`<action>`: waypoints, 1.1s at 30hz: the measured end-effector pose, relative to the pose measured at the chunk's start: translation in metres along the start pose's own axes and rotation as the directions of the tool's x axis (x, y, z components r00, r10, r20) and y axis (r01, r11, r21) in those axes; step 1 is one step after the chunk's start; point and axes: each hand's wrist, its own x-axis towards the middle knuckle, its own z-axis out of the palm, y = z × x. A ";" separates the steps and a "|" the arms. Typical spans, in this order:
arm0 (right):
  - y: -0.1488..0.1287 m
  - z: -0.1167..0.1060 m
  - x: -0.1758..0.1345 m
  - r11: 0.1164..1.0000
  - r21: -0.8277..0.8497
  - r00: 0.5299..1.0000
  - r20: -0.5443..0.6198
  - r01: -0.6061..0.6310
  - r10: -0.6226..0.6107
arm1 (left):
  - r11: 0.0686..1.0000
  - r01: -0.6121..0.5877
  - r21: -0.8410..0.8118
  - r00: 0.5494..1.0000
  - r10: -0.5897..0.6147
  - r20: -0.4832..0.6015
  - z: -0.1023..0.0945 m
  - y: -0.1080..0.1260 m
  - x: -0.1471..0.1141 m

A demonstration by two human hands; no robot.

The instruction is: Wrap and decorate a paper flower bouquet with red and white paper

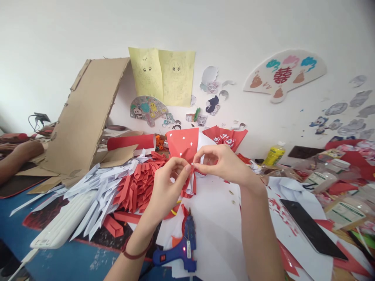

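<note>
Both hands, one blue glue gun

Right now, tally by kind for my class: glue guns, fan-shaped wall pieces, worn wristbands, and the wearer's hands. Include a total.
Glue gun: 1
Fan-shaped wall pieces: 2
Wristband: 1
Hands, left hand and right hand: 2
Total: 6

Folded red strips are matt paper, the glue gun smooth plastic, the board rough-edged cardboard.
</note>
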 end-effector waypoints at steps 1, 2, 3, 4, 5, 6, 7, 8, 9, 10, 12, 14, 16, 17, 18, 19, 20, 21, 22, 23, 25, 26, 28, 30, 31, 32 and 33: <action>0.001 0.000 0.000 1.000 0.001 1.000 -0.005 -0.002 0.002 | 0.999 -0.009 0.032 1.000 0.009 -0.017 -0.003 0.000 -0.002; 0.002 -0.001 0.000 1.000 0.000 1.000 -0.012 -0.005 0.005 | 0.996 -0.015 0.084 0.999 0.018 -0.035 -0.007 0.000 -0.006; 0.004 -0.002 0.001 1.000 -0.002 1.000 -0.020 -0.006 0.005 | 0.987 -0.020 0.158 0.998 0.028 -0.050 -0.012 -0.001 -0.012; 0.005 -0.002 0.001 1.000 -0.007 1.000 -0.027 -0.006 0.006 | 0.968 -0.016 0.250 0.998 0.030 -0.052 -0.016 -0.003 -0.021; 0.007 -0.003 0.001 1.000 -0.013 0.999 -0.031 -0.008 0.008 | 0.934 -0.015 0.358 0.999 0.027 -0.028 -0.020 -0.006 -0.032; 0.008 -0.003 0.001 1.000 -0.019 0.999 -0.032 -0.011 0.011 | 0.882 -0.023 0.471 1.000 0.022 0.008 -0.024 -0.011 -0.046; 0.010 -0.004 0.002 1.000 -0.022 0.999 -0.030 -0.015 0.014 | 0.826 -0.037 0.562 0.997 -0.009 0.079 -0.026 -0.017 -0.061; 0.011 -0.004 0.002 1.000 -0.024 1.000 -0.025 -0.019 0.018 | 0.768 -0.088 0.634 0.989 -0.011 0.150 -0.027 -0.025 -0.077; 0.012 -0.005 0.003 0.999 -0.026 1.000 -0.019 -0.024 0.024 | 0.694 -0.124 0.709 0.976 -0.044 0.215 -0.027 -0.033 -0.093; 0.014 -0.005 0.003 0.999 -0.027 1.000 -0.011 -0.028 0.028 | 0.612 -0.166 0.773 0.963 -0.070 0.262 -0.025 -0.040 -0.108; 0.016 -0.006 0.005 0.999 -0.026 1.000 0.003 -0.030 0.030 | 0.438 -0.219 0.872 0.941 -0.143 0.308 -0.022 -0.054 -0.133; 0.019 -0.006 0.006 0.999 -0.023 0.999 0.015 -0.033 0.033 | 0.357 -0.263 0.896 0.911 -0.214 0.353 -0.018 -0.065 -0.148; 0.020 -0.006 0.007 0.999 -0.018 0.999 0.019 -0.038 0.038 | 0.336 -0.296 0.894 0.890 -0.244 0.386 -0.017 -0.072 -0.157; 0.020 -0.005 0.007 0.999 -0.017 0.999 0.019 -0.041 0.041 | 0.329 -0.303 0.894 0.889 -0.240 0.390 -0.017 -0.075 -0.160; 0.020 -0.005 0.007 0.999 -0.017 0.999 0.020 -0.043 0.043 | 0.321 -0.307 0.896 0.893 -0.228 0.388 -0.018 -0.079 -0.162; 0.020 -0.005 0.007 0.999 -0.017 0.999 0.020 -0.044 0.044 | 0.311 -0.311 0.898 0.900 -0.208 0.384 -0.019 -0.082 -0.165; 0.020 -0.005 0.007 0.999 -0.017 0.999 0.021 -0.045 0.045 | 0.303 -0.323 0.897 0.905 -0.178 0.386 -0.020 -0.085 -0.167; 0.020 -0.005 0.007 0.999 -0.019 0.999 0.022 -0.044 0.045 | 0.300 -0.346 0.889 0.906 -0.139 0.400 -0.023 -0.088 -0.169; 0.021 -0.006 0.007 0.999 -0.022 0.999 0.022 -0.042 0.042 | 0.303 -0.379 0.874 0.902 -0.090 0.422 -0.026 -0.090 -0.170; 0.021 -0.006 0.007 0.999 -0.023 0.999 0.024 -0.037 0.038 | 0.310 -0.415 0.855 0.894 -0.033 0.446 -0.029 -0.092 -0.171; 0.021 -0.006 0.007 1.000 -0.019 0.999 0.029 -0.018 0.019 | 0.338 -0.460 0.821 0.884 0.084 0.460 -0.037 -0.092 -0.172; 0.021 -0.005 0.007 1.000 -0.015 0.999 0.034 -0.003 0.003 | 0.369 -0.456 0.810 0.888 0.127 0.442 -0.041 -0.091 -0.171; 0.020 -0.003 0.007 0.999 -0.011 0.998 0.033 0.046 -0.046 | 0.482 -0.392 0.783 0.918 0.159 0.362 -0.050 -0.088 -0.170; 0.017 0.003 0.007 0.992 -0.049 0.993 -0.012 0.113 -0.113 | 0.646 -0.235 0.726 0.971 0.134 0.196 -0.059 -0.086 -0.167; 0.015 0.006 0.008 0.983 -0.105 0.987 -0.053 0.148 -0.154 | 0.730 -0.144 0.668 0.990 0.109 0.094 -0.064 -0.085 -0.165; 0.013 0.011 0.009 0.963 -0.197 0.973 -0.103 0.185 -0.207 | 0.805 -0.046 0.592 0.998 0.068 -0.015 -0.069 -0.083 -0.163; 0.011 0.016 0.010 0.921 -0.322 0.948 -0.152 0.219 -0.279 | 0.865 0.046 0.499 0.993 0.014 -0.117 -0.075 -0.080 -0.160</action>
